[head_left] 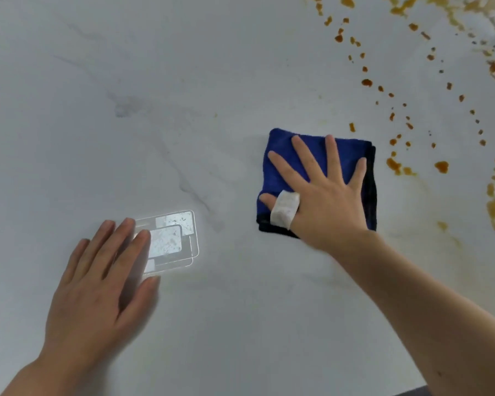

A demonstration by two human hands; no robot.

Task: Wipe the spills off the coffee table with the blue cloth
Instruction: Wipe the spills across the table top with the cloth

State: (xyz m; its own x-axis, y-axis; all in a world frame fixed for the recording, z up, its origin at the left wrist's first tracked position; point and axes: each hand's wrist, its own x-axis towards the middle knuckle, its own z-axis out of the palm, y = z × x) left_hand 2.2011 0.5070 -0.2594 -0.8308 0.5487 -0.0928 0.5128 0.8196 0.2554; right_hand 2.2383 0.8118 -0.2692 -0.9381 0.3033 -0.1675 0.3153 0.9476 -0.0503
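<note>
Many orange sauce spills wait; the flat right hand presses the folded blue cloth on the white tabletop, and should push right next.

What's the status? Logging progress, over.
Right hand flat on blue cloth. Left hand flat on table. Orange spills remain right. Nothing blocking.
</note>
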